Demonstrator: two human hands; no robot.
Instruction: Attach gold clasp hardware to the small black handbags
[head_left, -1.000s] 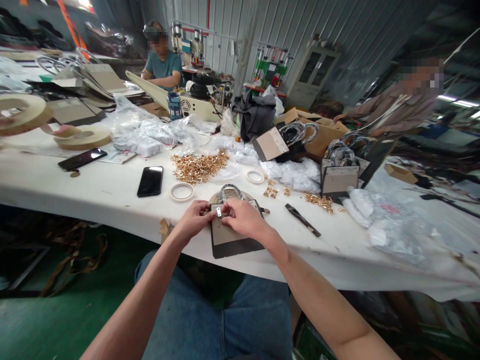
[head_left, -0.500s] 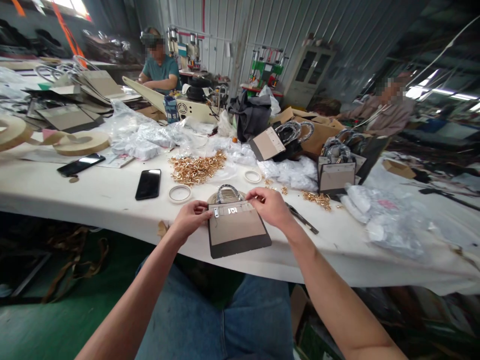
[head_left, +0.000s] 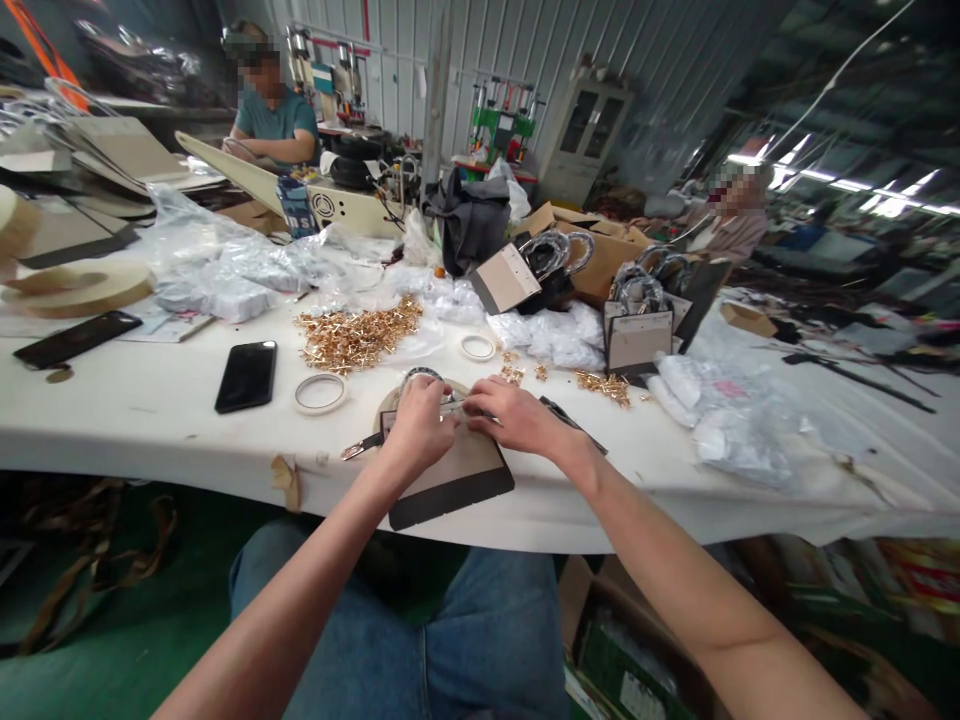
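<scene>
A beige and dark-grey handbag panel lies at the table's front edge. Its looped handle lies over a round pad. My left hand is over the panel's upper part, fingers bent and closed. Facing it, my right hand has its fingertips pinched close to the left ones. Whatever sits between the fingertips is too small and covered to name. A dark strap with a metal tip sticks out left of the panel. Behind my right wrist lies a dark slim tool, partly covered.
Golden metal rivets form a pile beyond my hands, with a smaller heap at right. Tape rolls and a phone lie to the left. More bag panels and plastic-wrapped packs stand right. Two people work across the table.
Both hands have moved inward from the panel's upper corners to its upper middle, fingertips now close together. The metal-tipped strap now shows at the left. The view has shifted rightward.
</scene>
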